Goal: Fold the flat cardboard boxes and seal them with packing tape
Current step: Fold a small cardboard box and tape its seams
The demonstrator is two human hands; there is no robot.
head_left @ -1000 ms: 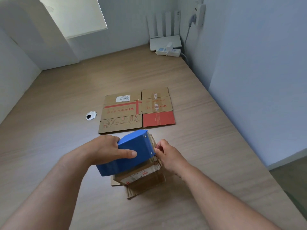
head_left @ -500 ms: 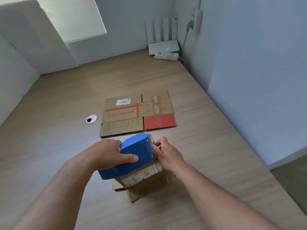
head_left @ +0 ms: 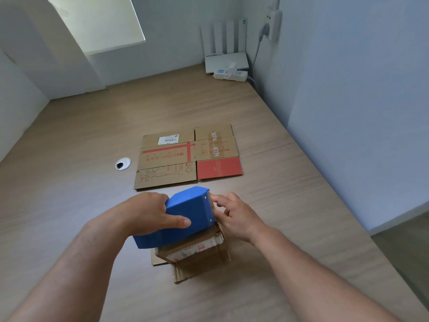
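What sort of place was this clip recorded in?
Likely a home or small office room: a long wooden desk with a cable hole, plus a router and a power strip in the far corner.

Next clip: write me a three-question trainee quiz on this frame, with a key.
1. True or false: the left hand holds the blue tape dispenser on top of the folded box.
2. Fill in (nearer/farther): the flat cardboard box lies ____ from the person than the folded box.
3. Fingers of the right hand are at: A) the dispenser's right end; B) the flat cardboard box; C) the cable grommet.
Key: 1 true; 2 farther; 3 A.
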